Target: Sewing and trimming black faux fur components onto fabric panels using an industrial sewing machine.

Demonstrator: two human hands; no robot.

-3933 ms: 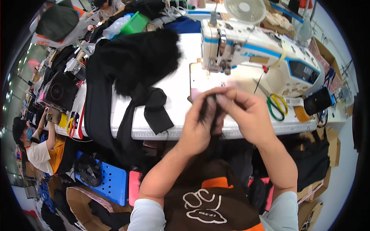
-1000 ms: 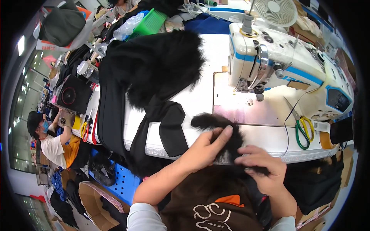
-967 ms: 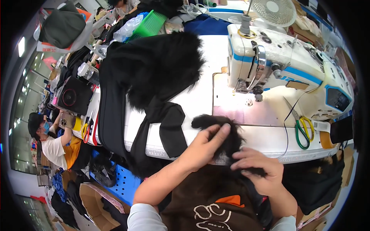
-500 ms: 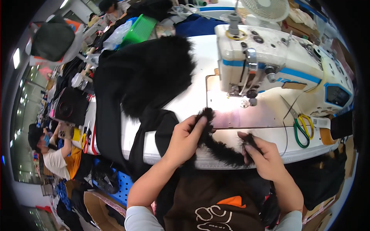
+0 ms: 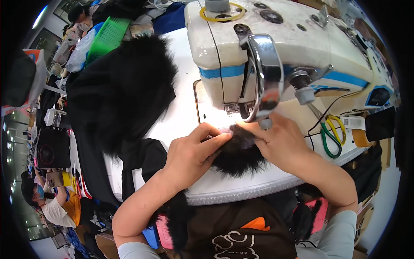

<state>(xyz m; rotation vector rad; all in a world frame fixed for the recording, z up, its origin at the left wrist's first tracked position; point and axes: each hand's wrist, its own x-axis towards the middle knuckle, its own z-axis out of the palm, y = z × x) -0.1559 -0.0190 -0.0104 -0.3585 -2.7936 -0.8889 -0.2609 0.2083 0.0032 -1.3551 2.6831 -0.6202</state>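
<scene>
A strip of black fur trim (image 5: 239,159) is pinched between my two hands close to the needle area of a white and blue sewing machine (image 5: 293,26). My left hand (image 5: 192,151) holds its left part, thumb and forefinger pressed together. My right hand (image 5: 280,138) grips the other side, its fingertips partly hidden behind the machine's shiny metal lever (image 5: 267,73). The lamp lights the trim's edge by the presser foot (image 5: 233,108); whether the foot touches it I cannot tell. More fur hangs below the table edge by my left forearm.
A black garment with a fur part (image 5: 125,86) spreads over the table's left side. Scissors with green and yellow handles (image 5: 332,138) lie at right, beside a white label (image 5: 352,123). A green basket (image 5: 108,39) stands at back left. A co-worker (image 5: 56,198) sits far left.
Both hands have moved forward to the machine with the fur trim and come close together. My view has moved nearer to the machine head.
</scene>
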